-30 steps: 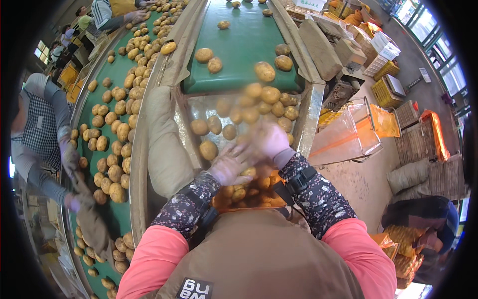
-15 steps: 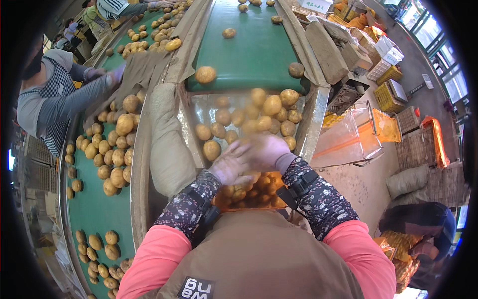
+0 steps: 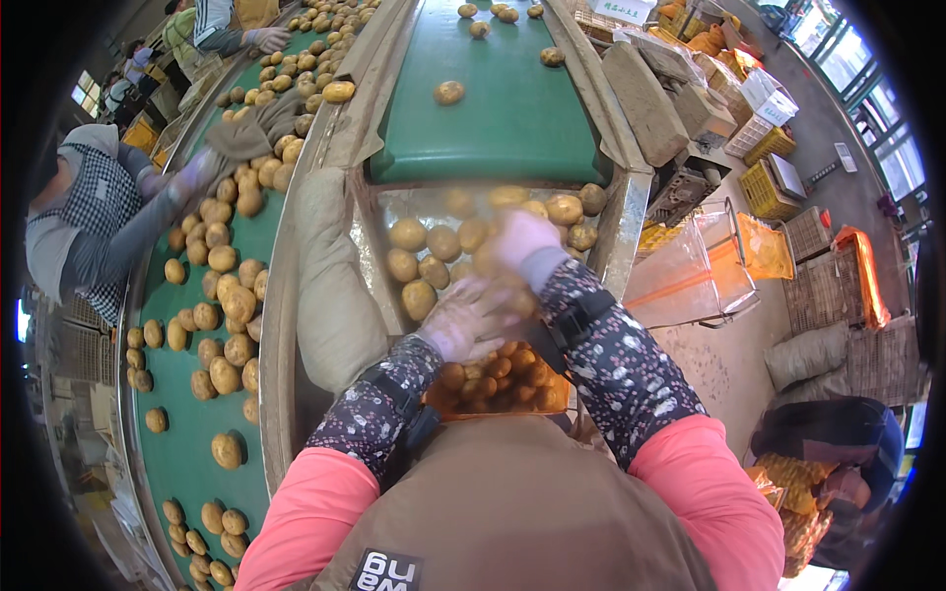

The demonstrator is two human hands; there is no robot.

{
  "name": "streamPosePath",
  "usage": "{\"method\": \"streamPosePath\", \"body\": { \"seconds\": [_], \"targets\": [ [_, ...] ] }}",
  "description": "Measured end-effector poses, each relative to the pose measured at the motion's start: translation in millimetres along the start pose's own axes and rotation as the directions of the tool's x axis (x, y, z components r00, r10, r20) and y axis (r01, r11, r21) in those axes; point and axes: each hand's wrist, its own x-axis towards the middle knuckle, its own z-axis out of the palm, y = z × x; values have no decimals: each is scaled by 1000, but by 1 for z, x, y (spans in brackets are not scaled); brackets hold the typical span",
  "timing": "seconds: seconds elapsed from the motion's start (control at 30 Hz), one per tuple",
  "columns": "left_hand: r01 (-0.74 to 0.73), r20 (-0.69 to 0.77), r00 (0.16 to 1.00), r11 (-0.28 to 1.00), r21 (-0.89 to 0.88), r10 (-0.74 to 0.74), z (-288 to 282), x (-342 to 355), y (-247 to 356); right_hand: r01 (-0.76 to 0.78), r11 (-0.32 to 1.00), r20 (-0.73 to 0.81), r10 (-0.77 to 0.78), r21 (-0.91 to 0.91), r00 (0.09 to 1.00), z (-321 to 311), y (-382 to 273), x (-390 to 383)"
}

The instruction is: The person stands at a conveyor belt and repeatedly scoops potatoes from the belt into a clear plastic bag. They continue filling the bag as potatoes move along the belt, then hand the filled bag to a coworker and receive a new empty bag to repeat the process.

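My left hand [image 3: 467, 317], in a pale thin glove, lies over the lower edge of a metal chute with its fingers stretched out. Beyond it, my right hand [image 3: 522, 248] reaches among the potatoes on the chute; motion smears its fingers, so its grip is unclear. Several brown potatoes [image 3: 407, 233] rest on the metal chute [image 3: 391, 202], some blurred near my right hand. Below my hands, against my apron, an orange mesh bag [image 3: 555, 396] stands open with many potatoes [image 3: 493, 374] inside.
A green belt [image 3: 483, 128] carrying a few potatoes leads down to the chute. A stuffed sack [image 3: 335, 286] pads its left rail. On a second potato belt [image 3: 187, 414] at left, a co-worker's arm [image 3: 128, 231] holds a dark cloth [image 3: 251, 133]. Crates [image 3: 769, 187] stand at right.
My right hand has moved forward and slightly left, up the chute, away from the bag. My left hand stays nearly in place. Two potatoes have left the belt's lower end; the co-worker's cloth has shifted.
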Motion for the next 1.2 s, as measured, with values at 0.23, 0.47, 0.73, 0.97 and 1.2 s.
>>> {"method": "streamPosePath", "body": {
  "seconds": [0.23, 0.47, 0.73, 0.97, 1.2],
  "targets": [
    [-3, 6, 1000, 995, 102, 3, 17, -11, -4, 319, 861, 359, -175, -396, 917, 29, -23, 39],
    [-62, 200, 979, 996, 71, 47, 10, -14, -12, 277, 903, 454, -106, -329, 885, 58, 16, 46],
    [-64, 181, 983, 986, 153, 36, 15, -16, -12, 263, 930, 300, -182, -257, 936, 35, 42, 9],
    [-40, 287, 958, 995, 97, 11, -9, -2, -1, 115, 232, -97, -88, 966, 991, 20, -23, -18],
    [149, 443, 879, 985, 91, -174, -14, 5, 3, 404, 549, -227, -362, 732, 904, 5, -61, 18]
  ]
}}
